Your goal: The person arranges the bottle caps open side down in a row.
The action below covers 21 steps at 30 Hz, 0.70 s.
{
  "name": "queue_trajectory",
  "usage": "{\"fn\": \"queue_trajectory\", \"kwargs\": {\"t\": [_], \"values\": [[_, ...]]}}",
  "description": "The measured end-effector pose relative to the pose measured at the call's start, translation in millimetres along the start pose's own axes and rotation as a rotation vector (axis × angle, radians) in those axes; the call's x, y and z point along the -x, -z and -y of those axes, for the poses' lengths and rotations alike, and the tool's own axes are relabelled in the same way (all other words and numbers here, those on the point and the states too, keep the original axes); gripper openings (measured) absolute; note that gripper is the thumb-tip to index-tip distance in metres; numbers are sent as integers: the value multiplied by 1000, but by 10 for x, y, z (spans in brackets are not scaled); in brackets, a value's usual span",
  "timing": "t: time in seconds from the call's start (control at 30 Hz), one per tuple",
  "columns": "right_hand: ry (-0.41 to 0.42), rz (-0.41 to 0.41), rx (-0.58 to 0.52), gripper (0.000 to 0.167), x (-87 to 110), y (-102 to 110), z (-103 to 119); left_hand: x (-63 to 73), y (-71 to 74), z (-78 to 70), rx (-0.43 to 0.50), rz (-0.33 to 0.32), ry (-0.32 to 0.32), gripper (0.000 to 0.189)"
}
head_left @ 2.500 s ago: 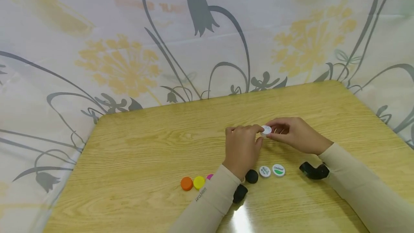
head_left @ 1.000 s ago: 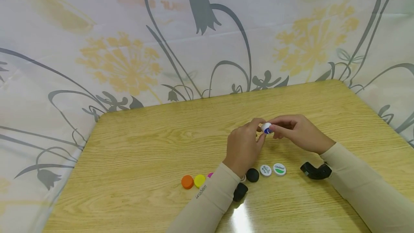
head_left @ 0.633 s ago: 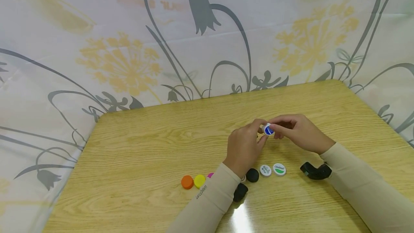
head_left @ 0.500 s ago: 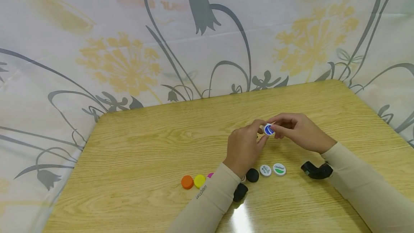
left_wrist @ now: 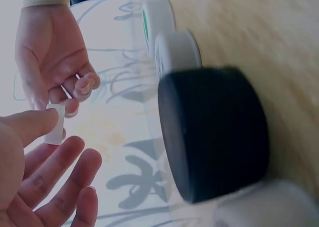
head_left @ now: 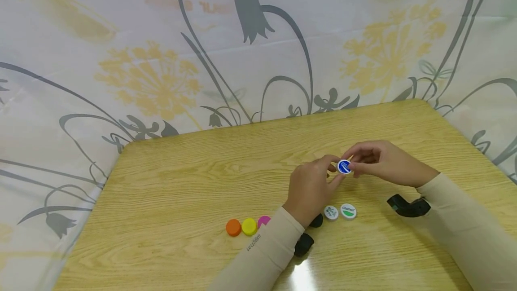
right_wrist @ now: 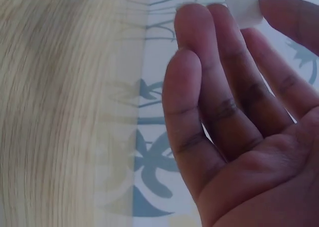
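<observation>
Both hands meet above the table around one small bottle cap [head_left: 344, 166], its round blue printed face turned up toward the head camera. My left hand [head_left: 310, 187] pinches its left side between thumb and finger. From the other side my right hand [head_left: 383, 163] pinches it too, thumb against the blue face. In the left wrist view the cap [left_wrist: 56, 127] appears edge-on as a white band between the two hands. The right wrist view catches the white side of the cap [right_wrist: 242, 7] at the top, above my curved fingers.
A row of caps lies nearer me: orange [head_left: 233, 227], yellow [head_left: 249, 227], pink [head_left: 264, 222], black [head_left: 317, 220], white with a small pattern [head_left: 331, 213] and white with green [head_left: 348, 211]. My left forearm hides part of the row. Black devices sit at both wrists.
The held cap has turned from its white face to its blue face. Lately both hands have shifted slightly right with it; the left arm now covers more of the black cap and less of the pink one.
</observation>
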State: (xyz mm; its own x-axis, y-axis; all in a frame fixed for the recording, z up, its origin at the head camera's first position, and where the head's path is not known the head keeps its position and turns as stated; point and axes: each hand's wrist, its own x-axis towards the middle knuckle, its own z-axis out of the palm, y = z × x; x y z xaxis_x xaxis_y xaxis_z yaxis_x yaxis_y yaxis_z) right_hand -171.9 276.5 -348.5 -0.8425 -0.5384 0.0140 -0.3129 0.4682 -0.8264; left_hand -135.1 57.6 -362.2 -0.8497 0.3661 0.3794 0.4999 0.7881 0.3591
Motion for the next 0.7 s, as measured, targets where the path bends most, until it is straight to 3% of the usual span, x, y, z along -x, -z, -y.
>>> {"fn": "queue_trajectory", "kwargs": {"t": [0.37,0.53,0.7], "values": [[26,235,-74,22,167,92,-116,83,-98,-183,-1,103,0,27],[44,299,-88,23,221,73,-150,120,-141,-244,-29,143,26,26],[47,339,-86,19,249,32,-171,154,-178,-271,-57,172,9,29]]}}
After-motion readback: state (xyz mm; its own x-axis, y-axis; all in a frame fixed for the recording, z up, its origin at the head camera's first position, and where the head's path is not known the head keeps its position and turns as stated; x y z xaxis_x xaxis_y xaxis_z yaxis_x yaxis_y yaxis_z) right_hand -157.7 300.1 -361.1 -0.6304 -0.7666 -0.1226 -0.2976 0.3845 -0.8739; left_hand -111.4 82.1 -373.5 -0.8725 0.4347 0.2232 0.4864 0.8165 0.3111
